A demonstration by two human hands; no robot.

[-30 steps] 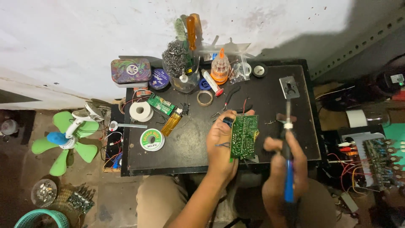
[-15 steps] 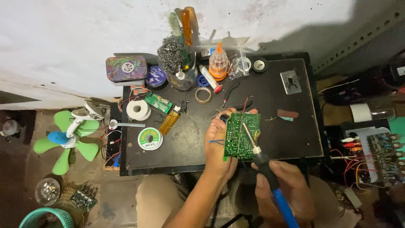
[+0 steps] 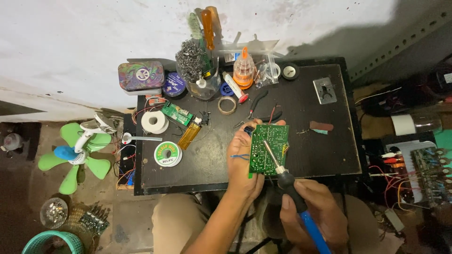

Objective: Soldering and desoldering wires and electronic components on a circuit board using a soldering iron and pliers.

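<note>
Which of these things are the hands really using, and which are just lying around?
In use:
- green circuit board, held by the left hand
- soldering iron, held by the right hand, tip on the board

Lying about:
- solder spool
- white tape roll
- pliers
- green fan
- patterned tin

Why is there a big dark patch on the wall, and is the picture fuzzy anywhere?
Head view: the dark patch is a shadow across the white wall at upper right; the black table is evenly lit, without glare; the green circuit board in the left hand looks sharp, and the right hand with the soldering iron is slightly soft.
</note>
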